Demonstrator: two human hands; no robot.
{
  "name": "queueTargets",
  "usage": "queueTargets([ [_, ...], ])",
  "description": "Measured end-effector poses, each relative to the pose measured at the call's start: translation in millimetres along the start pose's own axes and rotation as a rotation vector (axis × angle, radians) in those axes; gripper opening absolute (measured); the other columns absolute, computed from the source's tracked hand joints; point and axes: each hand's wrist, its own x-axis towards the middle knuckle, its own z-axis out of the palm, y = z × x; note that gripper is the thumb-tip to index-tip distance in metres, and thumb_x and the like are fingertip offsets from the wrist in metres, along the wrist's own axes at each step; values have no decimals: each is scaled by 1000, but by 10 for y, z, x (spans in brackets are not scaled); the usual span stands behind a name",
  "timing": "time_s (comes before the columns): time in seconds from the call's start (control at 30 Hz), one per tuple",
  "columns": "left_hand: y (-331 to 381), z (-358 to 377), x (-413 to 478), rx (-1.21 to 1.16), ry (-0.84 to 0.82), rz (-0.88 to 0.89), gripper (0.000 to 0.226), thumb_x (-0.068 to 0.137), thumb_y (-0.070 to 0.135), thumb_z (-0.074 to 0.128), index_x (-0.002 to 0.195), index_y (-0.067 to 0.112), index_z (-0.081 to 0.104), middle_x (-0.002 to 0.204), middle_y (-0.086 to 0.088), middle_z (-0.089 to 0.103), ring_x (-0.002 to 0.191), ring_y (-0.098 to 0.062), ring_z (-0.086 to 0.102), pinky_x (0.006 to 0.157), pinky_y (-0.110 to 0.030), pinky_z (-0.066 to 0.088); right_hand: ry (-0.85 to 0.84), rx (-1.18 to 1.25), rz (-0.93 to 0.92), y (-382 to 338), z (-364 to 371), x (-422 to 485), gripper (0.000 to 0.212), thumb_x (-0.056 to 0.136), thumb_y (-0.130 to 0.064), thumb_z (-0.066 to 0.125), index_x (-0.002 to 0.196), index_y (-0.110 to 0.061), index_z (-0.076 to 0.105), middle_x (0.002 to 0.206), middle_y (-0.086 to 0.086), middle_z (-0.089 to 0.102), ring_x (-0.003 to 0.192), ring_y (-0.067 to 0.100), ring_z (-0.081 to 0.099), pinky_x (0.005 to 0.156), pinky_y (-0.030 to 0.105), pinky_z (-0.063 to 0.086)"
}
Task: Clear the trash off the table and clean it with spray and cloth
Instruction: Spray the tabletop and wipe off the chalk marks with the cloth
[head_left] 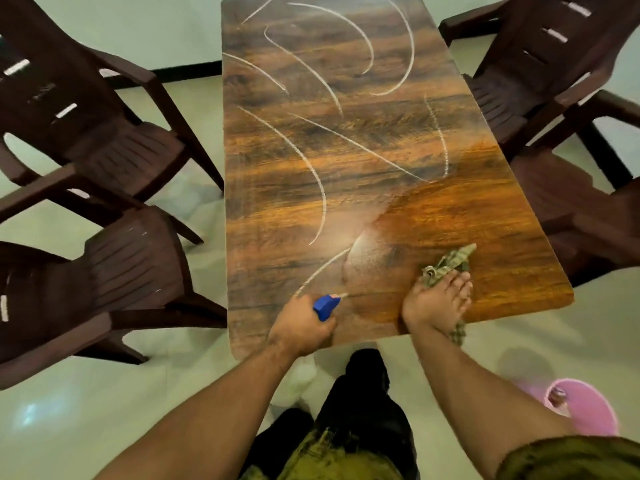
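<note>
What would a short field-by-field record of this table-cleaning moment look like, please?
left hand: grips spray bottle, blue nozzle pointing forward
right hand: presses cloth flat, near right corner
table: white curved streaks over most; none around cloth
chairs: brown, on both sides
floor: pink bucket at right
</note>
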Motion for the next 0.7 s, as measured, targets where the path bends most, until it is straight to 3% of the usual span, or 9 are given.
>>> queueTargets([
  [0.07, -178, -44, -118, -15, 36, -50, 44, 88, 33, 67, 57, 21, 40, 47, 6, 39, 43, -16, 36, 45, -29, 29, -26, 1, -86, -369, 194, -411, 73, 97, -40, 36, 157, -2, 18, 165, 20, 11, 153, 36, 8, 123, 46, 2],
  [0.17, -477, -155, -249, -60, 96, -103, 38, 87, 32, 65, 57, 19, 46, 48, 5, 48, 46, -19, 45, 49, -30, 38, -133, -222, -692, -664, 616, -1169, 75, 97, -42, 33, 158, -4, 11, 165, 16, 1, 154, 35, 3, 122, 47, -4],
  [0.23, -607, -261, -315, -66, 133, -89, 32, 87, 30, 64, 59, 22, 50, 50, 6, 54, 51, -21, 54, 52, -32, 45, -277, -288, -1062, -627, 746, -1429, 72, 98, -42, 35, 158, -8, 15, 166, 11, 2, 154, 31, 3, 123, 46, 1],
  [0.3, -703, -358, -343, -70, 139, -67, 30, 88, 29, 64, 61, 24, 52, 52, 7, 55, 51, -18, 55, 53, -31, 48, -411, -351, -1308, -528, 657, -1343, 72, 97, -46, 35, 159, -14, 18, 167, 6, 6, 155, 24, 1, 124, 42, 2],
  [0.37, -779, -442, -347, -62, 150, -86, 34, 89, 28, 64, 60, 20, 48, 51, 7, 50, 48, -17, 46, 53, -31, 41, -446, -435, -1437, -381, 507, -1066, 75, 96, -49, 35, 160, -19, 12, 167, 2, -1, 154, 20, -6, 123, 38, -6],
  [0.43, -845, -490, -308, -73, 155, -131, 35, 88, 31, 65, 62, 16, 46, 52, 3, 46, 49, -19, 41, 52, -31, 38, -421, -446, -1286, -229, 321, -730, 73, 100, -58, 22, 160, -25, -2, 165, -2, -16, 153, 16, -16, 123, 38, -11],
  [0.5, -906, -540, -240, -116, 168, -150, 34, 87, 32, 65, 63, 14, 49, 53, 2, 48, 49, -18, 42, 52, -32, 40, -303, -362, -931, -205, 176, -430, 72, 100, -59, 12, 160, -22, -3, 165, 0, -15, 153, 18, -15, 125, 42, -6],
  [0.63, -844, -679, -88, -98, 186, -137, 35, 85, 38, 62, 64, 15, 48, 55, 2, 47, 51, -19, 42, 53, -34, 40, -129, -173, -271, -803, 260, -164, 76, 103, -49, 32, 159, -7, 6, 167, 14, -3, 154, 30, -4, 124, 46, -1],
  [0.7, -812, -758, 2, -67, 188, -133, 38, 88, 37, 63, 63, 16, 44, 54, 3, 43, 50, -19, 38, 52, -32, 34, -139, -118, -185, -1215, 384, -247, 80, 101, -49, 36, 159, -3, 6, 166, 18, -3, 154, 34, -3, 124, 46, 0],
])
